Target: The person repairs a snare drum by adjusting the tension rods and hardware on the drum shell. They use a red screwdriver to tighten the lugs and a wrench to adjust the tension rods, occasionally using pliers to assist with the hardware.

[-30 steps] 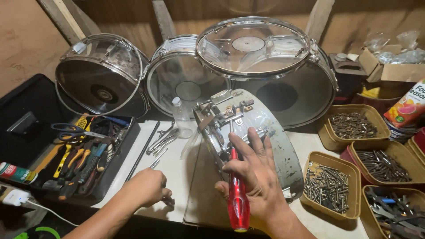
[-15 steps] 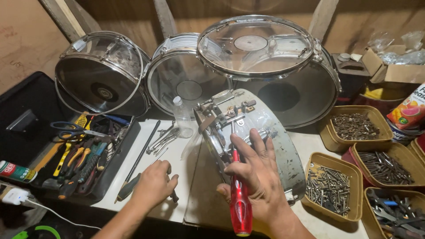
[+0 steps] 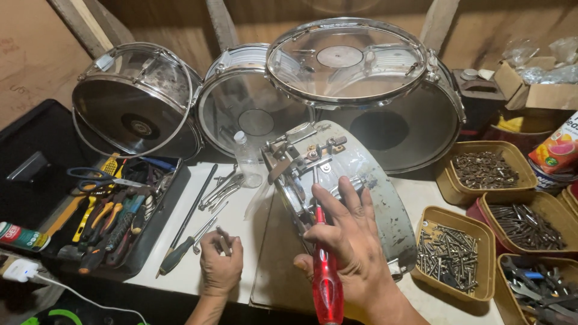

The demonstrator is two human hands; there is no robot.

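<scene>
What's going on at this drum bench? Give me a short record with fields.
Right hand: grips a red-handled screwdriver, fingers spread on the drum
Left hand: pinches a small metal piece on the white board
Drum: tipped on its side, metal fittings facing up
Behind: three more drums leaning on the wall
Left: black tool tray
Right: tubs of screws

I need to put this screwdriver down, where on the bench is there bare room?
Bare white bench top lies between the left hand and the drum shell; more runs between shell and screw trays. It is crowded left, around the black tool tray and loose wrenches, and right, where trays sit edge to edge.
</scene>
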